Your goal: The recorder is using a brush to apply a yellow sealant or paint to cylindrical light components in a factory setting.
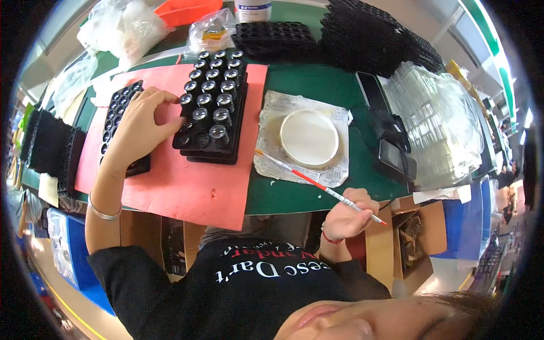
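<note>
My left hand (140,122) is at the left edge of a black tray (211,154) that holds rows of small black cylinders with shiny, glassy tops (219,134). Its thumb and forefinger are apart, and I make out nothing between them. Beneath its wrist lies a second black tray (116,105) with round holes, partly covered. A slim paintbrush (309,179) with a red and white handle is gripped in my right hand (350,214), its orange tip pointing left. Beyond that hand sits a round white dish (309,137) on a stained sheet of printed paper (272,122).
A pink mat (212,195) covers part of the green table (294,76). Black trays (377,37) are stacked at the back, others (54,144) at far left. Clear plastic trays (433,127) and a phone (371,90) stand to the right. An orange bin (187,10) is behind.
</note>
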Demonstrator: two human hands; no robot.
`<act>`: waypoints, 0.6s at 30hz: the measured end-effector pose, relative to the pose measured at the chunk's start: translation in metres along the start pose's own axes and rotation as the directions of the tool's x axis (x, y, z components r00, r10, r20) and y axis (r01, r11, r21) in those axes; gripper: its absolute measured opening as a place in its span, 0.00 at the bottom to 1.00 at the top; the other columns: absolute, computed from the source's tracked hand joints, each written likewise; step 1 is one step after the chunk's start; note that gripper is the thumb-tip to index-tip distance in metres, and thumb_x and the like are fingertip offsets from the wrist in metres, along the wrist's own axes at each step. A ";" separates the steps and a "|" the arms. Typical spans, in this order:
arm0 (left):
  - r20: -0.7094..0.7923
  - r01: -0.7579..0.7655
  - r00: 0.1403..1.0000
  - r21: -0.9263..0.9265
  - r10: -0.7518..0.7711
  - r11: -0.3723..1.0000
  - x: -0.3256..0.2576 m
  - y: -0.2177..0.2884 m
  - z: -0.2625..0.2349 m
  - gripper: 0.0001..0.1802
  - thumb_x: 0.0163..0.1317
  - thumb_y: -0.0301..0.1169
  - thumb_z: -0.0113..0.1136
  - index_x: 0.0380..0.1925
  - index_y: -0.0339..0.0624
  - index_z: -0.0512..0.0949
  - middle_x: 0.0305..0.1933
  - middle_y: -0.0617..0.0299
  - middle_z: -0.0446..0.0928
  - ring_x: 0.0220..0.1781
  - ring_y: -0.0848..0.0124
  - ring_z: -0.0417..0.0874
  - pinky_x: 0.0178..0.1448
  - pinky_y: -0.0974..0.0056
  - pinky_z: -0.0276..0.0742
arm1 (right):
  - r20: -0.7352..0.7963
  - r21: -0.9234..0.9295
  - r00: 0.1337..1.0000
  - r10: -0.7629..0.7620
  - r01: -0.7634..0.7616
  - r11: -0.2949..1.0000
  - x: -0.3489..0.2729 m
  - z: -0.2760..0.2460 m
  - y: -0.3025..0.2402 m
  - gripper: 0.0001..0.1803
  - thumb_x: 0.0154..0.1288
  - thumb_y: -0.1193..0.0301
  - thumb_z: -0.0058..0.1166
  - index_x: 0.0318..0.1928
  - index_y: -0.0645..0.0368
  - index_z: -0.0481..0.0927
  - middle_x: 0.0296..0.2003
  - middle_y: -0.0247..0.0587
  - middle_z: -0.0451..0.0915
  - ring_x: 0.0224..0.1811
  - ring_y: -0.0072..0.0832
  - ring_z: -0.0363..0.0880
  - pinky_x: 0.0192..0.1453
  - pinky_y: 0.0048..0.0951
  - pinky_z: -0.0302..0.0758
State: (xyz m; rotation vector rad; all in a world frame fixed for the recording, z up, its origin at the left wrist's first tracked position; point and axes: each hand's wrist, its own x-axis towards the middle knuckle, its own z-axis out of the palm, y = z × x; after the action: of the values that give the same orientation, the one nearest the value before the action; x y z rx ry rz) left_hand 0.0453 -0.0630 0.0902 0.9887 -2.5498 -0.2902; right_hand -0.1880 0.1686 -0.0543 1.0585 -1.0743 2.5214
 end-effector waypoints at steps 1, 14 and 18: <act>-0.065 -0.055 0.996 0.022 0.056 0.998 0.003 -0.004 0.007 0.17 0.44 0.31 0.61 0.35 0.34 0.74 0.34 0.53 0.73 0.41 0.59 0.73 0.49 0.63 0.65 | -0.004 0.003 1.000 0.010 -0.010 1.000 0.000 0.001 0.000 0.14 0.64 0.61 0.36 0.27 0.57 0.61 0.19 0.36 0.62 0.23 0.24 0.58 0.24 0.24 0.56; -0.442 -0.172 0.895 -0.232 0.054 0.958 -0.041 0.034 0.034 0.18 0.40 0.17 0.60 0.36 0.34 0.72 0.38 0.54 0.74 0.40 0.64 0.74 0.47 0.65 0.69 | -0.012 -0.267 0.993 -0.115 0.108 0.958 0.037 -0.014 -0.008 0.15 0.66 0.60 0.32 0.29 0.59 0.63 0.20 0.40 0.65 0.23 0.29 0.63 0.29 0.28 0.61; -0.201 -0.196 0.973 -0.464 0.113 0.864 -0.072 0.063 0.084 0.17 0.37 0.21 0.64 0.31 0.37 0.74 0.34 0.54 0.77 0.35 0.63 0.79 0.41 0.66 0.74 | 0.100 -0.418 0.961 -0.259 0.277 0.865 0.060 -0.024 -0.012 0.18 0.66 0.60 0.32 0.28 0.61 0.64 0.17 0.42 0.64 0.19 0.27 0.62 0.25 0.26 0.60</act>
State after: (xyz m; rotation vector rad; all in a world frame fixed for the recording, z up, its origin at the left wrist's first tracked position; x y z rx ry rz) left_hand 0.0206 0.0365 0.0142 0.5837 -2.2205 -0.7221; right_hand -0.2392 0.1890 -0.0183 1.0456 -1.3107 1.9309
